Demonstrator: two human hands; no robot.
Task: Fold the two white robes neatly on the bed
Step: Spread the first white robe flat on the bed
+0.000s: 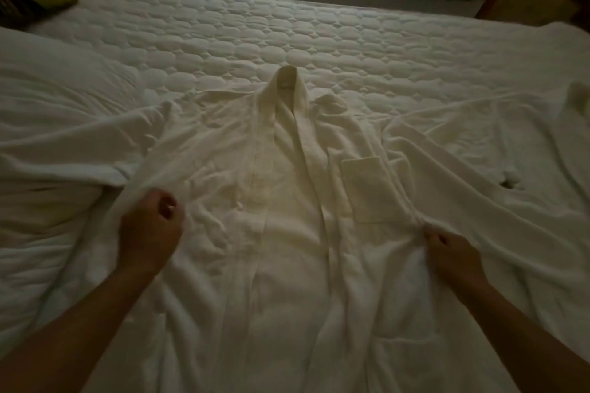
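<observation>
You work in dim light.
Faint light falls on the robe [281,233] in the middle; far corners go dark, your left hand [148,233] is blurred, edges bow.

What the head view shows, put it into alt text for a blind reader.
A white robe lies front-up and spread on a quilted bed, collar away from the camera. The left grip and right grip, both bare hands, each hold a bunch of its cloth at the sides. The room is dim.

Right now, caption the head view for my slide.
The left hand and right hand grip the sides of a white robe lying front-up on the quilted bed, collar pointing away.
</observation>
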